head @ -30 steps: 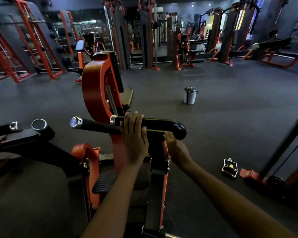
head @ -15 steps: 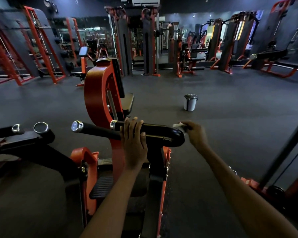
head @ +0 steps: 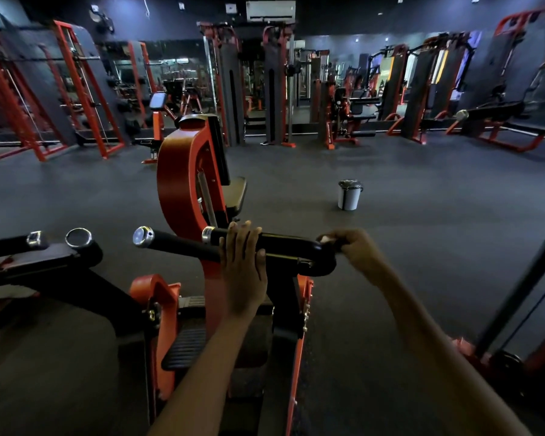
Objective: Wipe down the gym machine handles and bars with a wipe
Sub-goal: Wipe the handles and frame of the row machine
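Your left hand (head: 244,262) curls over the black handle (head: 283,247), steadying it. Your right hand (head: 356,250) pinches the wipe (head: 325,239) against the handle's curved right end. Keep the left grip firm, wrap the wipe fully round the bend, and drag along the bar with even pressure, covering its underside too.

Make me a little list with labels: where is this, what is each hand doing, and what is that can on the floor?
place: gym with orange and black machines
left hand: grips the black handle bar
right hand: presses a white wipe on the bar's curved end
floor: small grey bin standing apart, beyond the bar
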Demonstrator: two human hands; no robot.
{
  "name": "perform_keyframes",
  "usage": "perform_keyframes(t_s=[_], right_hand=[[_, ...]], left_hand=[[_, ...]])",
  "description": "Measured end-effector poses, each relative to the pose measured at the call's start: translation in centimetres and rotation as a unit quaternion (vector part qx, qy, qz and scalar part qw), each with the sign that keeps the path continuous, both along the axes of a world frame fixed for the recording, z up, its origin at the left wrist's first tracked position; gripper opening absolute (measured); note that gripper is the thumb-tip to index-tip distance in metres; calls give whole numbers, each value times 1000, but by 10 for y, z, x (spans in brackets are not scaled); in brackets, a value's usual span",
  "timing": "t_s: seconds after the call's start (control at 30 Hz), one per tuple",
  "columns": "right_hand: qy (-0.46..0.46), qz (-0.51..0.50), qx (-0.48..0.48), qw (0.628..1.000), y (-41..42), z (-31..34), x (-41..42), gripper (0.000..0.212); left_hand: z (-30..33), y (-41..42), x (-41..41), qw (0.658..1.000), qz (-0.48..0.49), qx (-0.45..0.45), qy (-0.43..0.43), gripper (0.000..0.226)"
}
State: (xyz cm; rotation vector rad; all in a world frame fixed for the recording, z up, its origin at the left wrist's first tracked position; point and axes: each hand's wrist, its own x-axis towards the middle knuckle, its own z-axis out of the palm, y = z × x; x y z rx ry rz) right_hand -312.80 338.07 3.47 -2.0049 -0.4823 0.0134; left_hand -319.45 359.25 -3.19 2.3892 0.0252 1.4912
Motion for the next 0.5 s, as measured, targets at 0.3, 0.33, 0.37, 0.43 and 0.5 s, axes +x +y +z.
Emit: perform_keyframes(t_s=[0.3, 0.33, 0.37, 0.43, 0.5], right_hand=[[136, -12, -189, 972, 5, -17, 16, 20], [154, -11, -197, 968, 6, -7, 14, 20], [153, -25, -206, 966, 8, 2, 13, 19], [102, -84, -244, 961, 12, 15, 2, 21], [34, -134, -283, 949, 23, 25, -20, 24]], left_hand=[[2, -3, -2, 1000, 2, -16, 2, 48], [2, -2, -2, 1000, 2, -15, 3, 48], [2, -2, -2, 1000, 2, -11, 1, 47], [2, -3, -1, 1000, 3, -7, -9, 47], [1, -3, 0, 1000, 1, -8, -17, 47]])
